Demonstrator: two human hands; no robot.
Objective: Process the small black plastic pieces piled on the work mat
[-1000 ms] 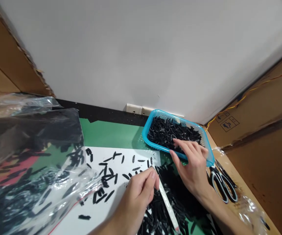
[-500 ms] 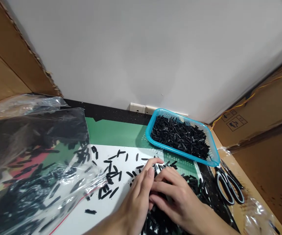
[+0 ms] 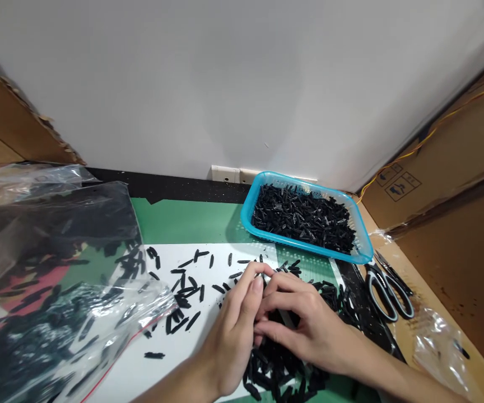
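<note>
We cannot see what lies between the two hands. The left hand has its fingers bent and its thumb laid along them, and the right hand is curled against it, fingertips meeting the left. We cannot tell how tightly either is closed or whether a small piece is pinched there; a narrow pale strip shows only partly behind the right fingers, and we can't tell whether it is held.

Below them, the loose pile of short, dark black strips is partly covered by the hands and cut off at the bottom edge. More black pieces are scattered on the white sheet over the green mat. The large clear plastic bag with a red seal line runs out of view at the left, its glare blurring what is inside or under it.

The light-blue plastic basket, full of black pieces, sits beyond the hands, with the grey-and-black-handled scissors near its right end.

A second ago we had the right hand over the basket's near side and a long white stick at the left fingers; now both hands are together above the pile, apart from the basket.
</note>
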